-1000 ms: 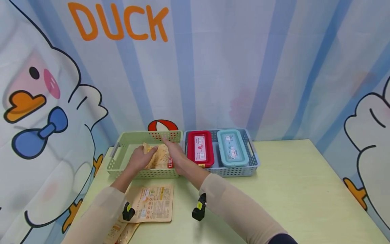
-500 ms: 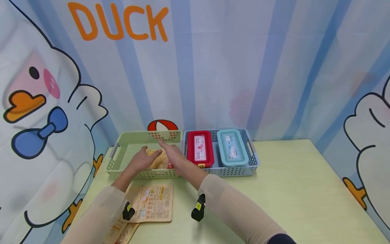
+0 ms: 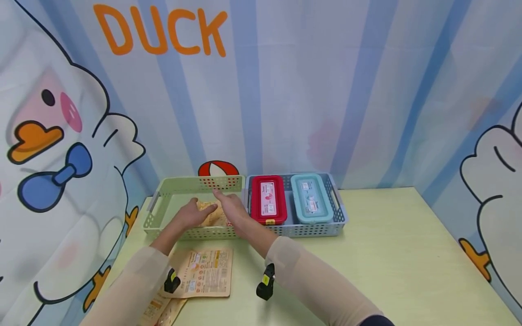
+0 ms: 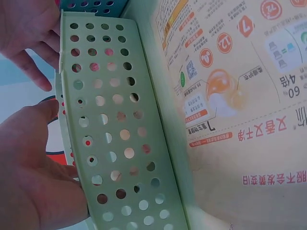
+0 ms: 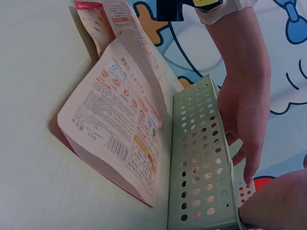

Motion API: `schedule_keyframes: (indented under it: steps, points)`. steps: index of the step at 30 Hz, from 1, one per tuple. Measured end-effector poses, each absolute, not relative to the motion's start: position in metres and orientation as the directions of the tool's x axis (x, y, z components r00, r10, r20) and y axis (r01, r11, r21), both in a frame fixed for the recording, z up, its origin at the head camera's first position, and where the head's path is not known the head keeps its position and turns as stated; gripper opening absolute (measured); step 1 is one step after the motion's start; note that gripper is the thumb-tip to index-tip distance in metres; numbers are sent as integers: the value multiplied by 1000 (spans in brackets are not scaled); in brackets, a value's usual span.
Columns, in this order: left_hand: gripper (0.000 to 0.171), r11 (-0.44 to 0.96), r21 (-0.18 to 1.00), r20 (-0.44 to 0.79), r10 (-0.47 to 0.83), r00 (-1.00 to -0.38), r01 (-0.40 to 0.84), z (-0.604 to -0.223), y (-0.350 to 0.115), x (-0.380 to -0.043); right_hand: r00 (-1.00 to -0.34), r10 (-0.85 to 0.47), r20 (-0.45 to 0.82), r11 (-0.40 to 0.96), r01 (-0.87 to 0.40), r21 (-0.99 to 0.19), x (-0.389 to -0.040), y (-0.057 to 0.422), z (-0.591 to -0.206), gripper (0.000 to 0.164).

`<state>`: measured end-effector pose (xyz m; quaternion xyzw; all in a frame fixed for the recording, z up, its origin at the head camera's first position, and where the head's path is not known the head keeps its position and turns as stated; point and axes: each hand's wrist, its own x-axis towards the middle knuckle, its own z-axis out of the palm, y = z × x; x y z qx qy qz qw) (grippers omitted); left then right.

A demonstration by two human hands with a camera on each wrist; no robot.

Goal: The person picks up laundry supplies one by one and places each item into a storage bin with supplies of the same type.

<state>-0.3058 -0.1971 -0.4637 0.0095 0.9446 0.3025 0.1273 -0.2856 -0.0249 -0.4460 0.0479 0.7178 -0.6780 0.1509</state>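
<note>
In the head view a tan pouch (image 3: pixel 215 217) lies low inside the green basket (image 3: pixel 195 232), between my two hands and partly hidden by them. My left hand (image 3: pixel 190 214) reaches over the front rim at the pouch's left side, its thumb stretched toward the right. At the right side is my right hand (image 3: pixel 236 210), thumb extended and palm turned inward. In the right wrist view the fingers (image 5: pixel 250 160) of the left hand point loosely down into the basket. The right hand's fingers (image 4: pixel 31 67) are spread and nearly straight in the left wrist view.
A printed tan pouch (image 3: pixel 210 274) lies on the table in front of the green basket, over other pouches (image 3: pixel 157 310). Against the green basket's right side stands a blue basket (image 3: pixel 314 231) with a red-lidded box (image 3: pixel 268 199) and a light blue box (image 3: pixel 311 198). A patterned curtain (image 3: pixel 293 90) hangs behind.
The pouch between my hands has sunk lower in the green basket and shows less of itself. My hands have come slightly nearer each other. The boxes and the table pouches have stayed put.
</note>
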Motion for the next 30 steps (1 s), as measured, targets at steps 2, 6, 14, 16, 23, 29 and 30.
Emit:
schedule_keyframes:
  steps: [2,6,14,16,23,29,30]
  points:
    - [102,818,572,-234,92,-968,-60,-464,-196,-305,-951,-139,-277,68,270,-960,-285,-24,-447,84]
    - [101,811,580,-234,73,-969,-79,-465,-196,-305,-948,-162,-275,26,274,-961,-284,-22,-449,83]
    - [94,791,608,-205,74,-976,-68,-466,-195,-305,-945,-202,-256,-66,274,-959,-285,-17,-451,89]
    - [88,790,611,-181,78,-980,-50,-465,-194,-305,-945,-203,-255,-90,277,-957,-285,-15,-451,87]
    - [78,796,605,-99,120,-988,36,-457,-189,-301,-957,-184,-223,-124,248,-961,-285,-10,-449,73]
    - [78,804,583,-42,173,-984,117,-446,-192,-296,-972,-150,-179,-71,192,-979,-281,-10,-442,67]
    - [78,806,578,-36,183,-982,129,-444,-192,-295,-974,-150,-168,-66,179,-982,-280,-10,-440,66]
